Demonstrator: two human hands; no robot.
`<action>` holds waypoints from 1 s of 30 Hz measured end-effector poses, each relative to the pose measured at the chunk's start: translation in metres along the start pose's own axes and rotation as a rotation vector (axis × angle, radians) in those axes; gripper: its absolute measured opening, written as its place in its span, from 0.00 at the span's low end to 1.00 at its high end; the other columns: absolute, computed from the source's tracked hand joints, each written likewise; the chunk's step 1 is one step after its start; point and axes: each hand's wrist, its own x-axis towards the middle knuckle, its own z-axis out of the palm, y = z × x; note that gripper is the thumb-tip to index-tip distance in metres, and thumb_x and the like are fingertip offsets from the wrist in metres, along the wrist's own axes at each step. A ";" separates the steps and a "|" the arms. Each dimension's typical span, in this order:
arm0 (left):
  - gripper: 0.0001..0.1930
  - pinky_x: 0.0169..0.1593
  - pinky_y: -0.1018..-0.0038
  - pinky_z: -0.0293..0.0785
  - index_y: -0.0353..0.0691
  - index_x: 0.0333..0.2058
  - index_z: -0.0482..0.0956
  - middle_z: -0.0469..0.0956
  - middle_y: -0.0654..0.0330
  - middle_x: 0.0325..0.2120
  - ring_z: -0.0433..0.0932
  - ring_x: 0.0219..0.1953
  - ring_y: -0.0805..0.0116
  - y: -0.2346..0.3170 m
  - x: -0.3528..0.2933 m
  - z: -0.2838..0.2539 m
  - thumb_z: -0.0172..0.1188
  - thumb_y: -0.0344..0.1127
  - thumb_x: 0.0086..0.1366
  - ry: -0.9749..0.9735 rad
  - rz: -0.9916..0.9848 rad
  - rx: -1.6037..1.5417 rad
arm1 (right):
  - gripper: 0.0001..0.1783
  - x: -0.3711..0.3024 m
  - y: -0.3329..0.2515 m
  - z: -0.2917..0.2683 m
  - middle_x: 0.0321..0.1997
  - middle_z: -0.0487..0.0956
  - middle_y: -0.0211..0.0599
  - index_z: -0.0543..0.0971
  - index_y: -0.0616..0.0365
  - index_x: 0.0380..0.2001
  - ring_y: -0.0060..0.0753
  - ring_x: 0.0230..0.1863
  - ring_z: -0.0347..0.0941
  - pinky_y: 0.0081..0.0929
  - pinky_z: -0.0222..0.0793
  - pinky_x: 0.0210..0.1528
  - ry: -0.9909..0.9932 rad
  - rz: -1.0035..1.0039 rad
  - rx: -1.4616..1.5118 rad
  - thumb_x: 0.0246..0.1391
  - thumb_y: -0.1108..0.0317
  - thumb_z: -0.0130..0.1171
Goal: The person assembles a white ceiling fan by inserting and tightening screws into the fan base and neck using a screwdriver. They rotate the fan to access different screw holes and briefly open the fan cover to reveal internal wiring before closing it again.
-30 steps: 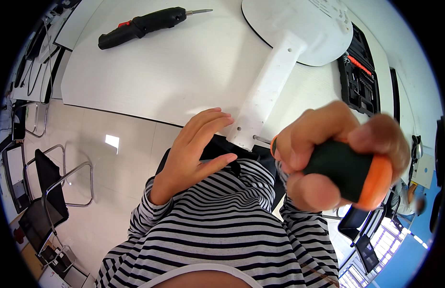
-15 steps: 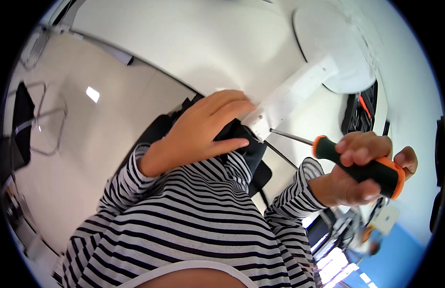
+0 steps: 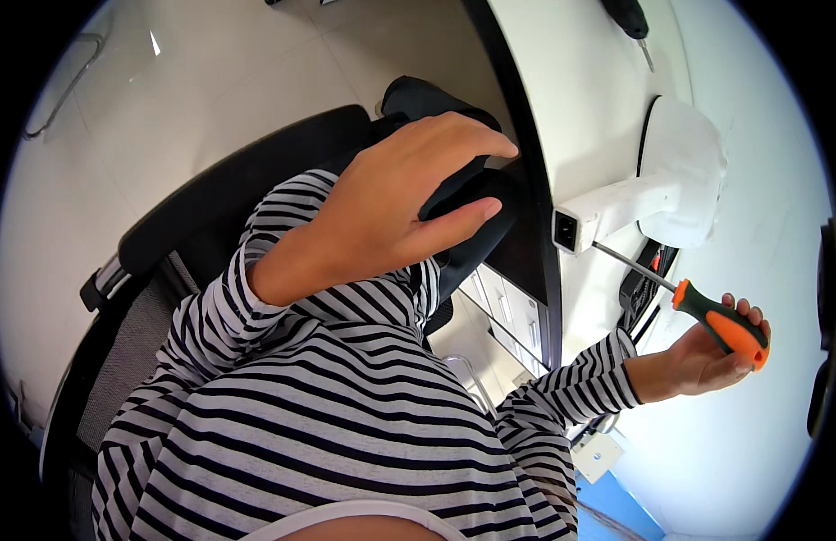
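A screwdriver point(image 3: 721, 317) with a dark green and orange handle is in my right hand point(image 3: 706, 356), its fingers curled around the handle from beneath. The steel shaft slants toward a white device point(image 3: 630, 200), and its tip meets or nearly meets the side of the boxy arm. That arm ends in a black power socket point(image 3: 566, 231) facing me; its other end joins a wide rounded white part point(image 3: 684, 171). My left hand point(image 3: 382, 203) hovers over my lap, apart from the device, fingers stretched and thumb spread, holding nothing.
The white table point(image 3: 584, 108) has a dark front edge. A black power tool with a bit point(image 3: 630, 20) lies on its far part. Behind the device sits a black tool case point(image 3: 639, 279). A black chair point(image 3: 246, 185) surrounds me; white drawers point(image 3: 512, 311) stand under the table.
My view has turned, so the table and device appear further right. My left hand has come away from the device's end. My right hand's grip on the screwdriver has shifted to palm-up.
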 end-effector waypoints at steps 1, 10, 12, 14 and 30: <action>0.19 0.48 0.71 0.67 0.35 0.44 0.72 0.73 0.52 0.41 0.73 0.44 0.58 -0.003 -0.004 0.000 0.61 0.30 0.52 0.007 0.005 -0.020 | 0.28 0.005 0.002 -0.003 0.32 0.72 0.39 0.71 0.60 0.37 0.34 0.35 0.71 0.29 0.72 0.35 -0.007 -0.028 -0.089 0.45 0.46 0.61; 0.18 0.48 0.71 0.67 0.36 0.44 0.72 0.74 0.53 0.41 0.72 0.44 0.58 -0.013 -0.007 -0.003 0.59 0.32 0.54 -0.003 -0.004 -0.025 | 0.27 0.012 0.005 0.008 0.33 0.74 0.47 0.72 0.59 0.36 0.33 0.34 0.70 0.23 0.69 0.29 0.002 0.170 -0.165 0.50 0.42 0.52; 0.18 0.48 0.70 0.67 0.36 0.44 0.72 0.74 0.53 0.41 0.72 0.45 0.58 -0.015 -0.003 0.000 0.60 0.32 0.53 -0.013 -0.029 -0.028 | 0.27 0.010 0.001 0.005 0.35 0.75 0.49 0.71 0.60 0.39 0.34 0.35 0.71 0.24 0.69 0.29 -0.006 0.233 -0.175 0.51 0.45 0.53; 0.18 0.48 0.70 0.66 0.36 0.44 0.72 0.74 0.53 0.41 0.72 0.45 0.57 -0.015 0.000 0.002 0.60 0.32 0.54 -0.042 -0.048 -0.042 | 0.29 0.004 -0.001 0.009 0.33 0.75 0.48 0.71 0.62 0.42 0.33 0.34 0.71 0.22 0.69 0.27 0.068 0.219 -0.358 0.50 0.45 0.54; 0.24 0.54 0.61 0.64 0.32 0.42 0.72 0.71 0.48 0.44 0.67 0.52 0.47 0.015 0.035 0.053 0.65 0.29 0.43 -0.276 0.239 0.161 | 0.21 -0.040 -0.020 -0.013 0.24 0.63 0.38 0.66 0.58 0.21 0.17 0.11 0.45 0.15 0.37 0.13 0.326 0.106 0.045 0.49 0.49 0.42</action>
